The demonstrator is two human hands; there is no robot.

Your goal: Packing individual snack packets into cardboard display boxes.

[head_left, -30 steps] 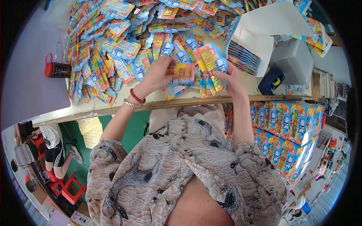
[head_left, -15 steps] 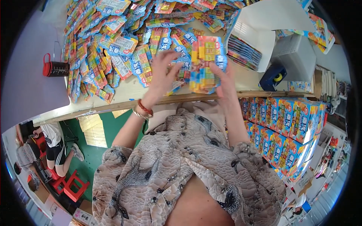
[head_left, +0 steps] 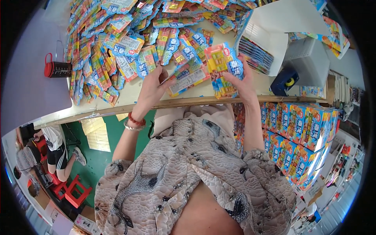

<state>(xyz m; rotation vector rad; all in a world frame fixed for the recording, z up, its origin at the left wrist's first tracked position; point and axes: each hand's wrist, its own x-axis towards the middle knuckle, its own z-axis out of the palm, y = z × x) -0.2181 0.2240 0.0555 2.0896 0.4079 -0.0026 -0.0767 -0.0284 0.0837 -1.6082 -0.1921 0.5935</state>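
My right hand (head_left: 243,80) grips a small stack of flat, colourful blister packets (head_left: 223,70), thumb across the front and fingers behind. The stack stands tilted above the table's front edge. To its left, my left hand (head_left: 153,87) is low over the table, with thumb and index finger apart and the other fingers partly hidden. The left thumb reaches the edge of a packet lying back side up (head_left: 188,81); whether it presses on it I cannot tell. Just beyond that hand lies a face-up packet (head_left: 147,61). A large heap of similar packets (head_left: 117,47) spreads behind.
An open white carton (head_left: 256,66) with a row of packets inside stands on the right, beside a grey plastic bin (head_left: 307,58) and a dark blue tape dispenser (head_left: 284,81). Stacked printed boxes (head_left: 301,125) are below right. A red-lidded bottle (head_left: 58,70) stands left.
My left hand has come down and slightly left, its fingers nearer the table. My right hand has shifted a little right with the packets, now tilted. The back-side-up packet shows more fully.
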